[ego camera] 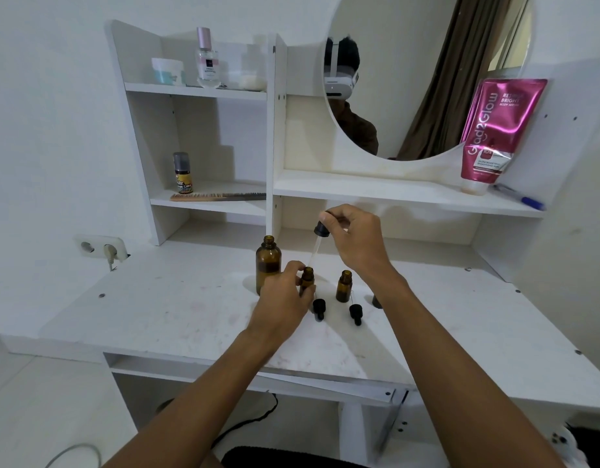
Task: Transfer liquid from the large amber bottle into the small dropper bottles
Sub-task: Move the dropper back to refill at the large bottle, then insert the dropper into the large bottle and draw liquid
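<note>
Right hand [356, 241] pinches the glass dropper [315, 252] by its soft black bulb, the safest hold. The thin tube below the fingertips is light and probably fragile. Its tip hangs at the mouth of the small dropper bottle [307, 278], which the left hand [281, 298] grips. Large amber bottle [268, 261] stands just beyond the left fingers.

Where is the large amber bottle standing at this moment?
In the head view, the large amber bottle stands uncapped on the desk, just left of the small bottle that the left hand grips.
</note>
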